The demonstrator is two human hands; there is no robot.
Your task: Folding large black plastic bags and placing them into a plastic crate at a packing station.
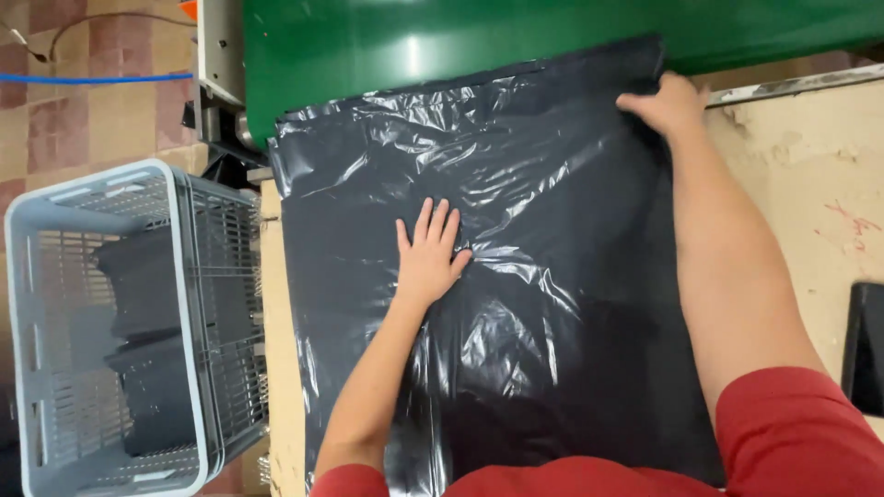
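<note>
A big black plastic bag lies spread out flat on a pale table. The left hand rests flat on the middle of the bag, fingers open and spread, holding nothing. The right hand is at the bag's far right corner, fingers curled over its edge and gripping it. A grey crate with folded dark bags inside stands left of the bag. A green machine sits just past the bag's far edge.
</note>
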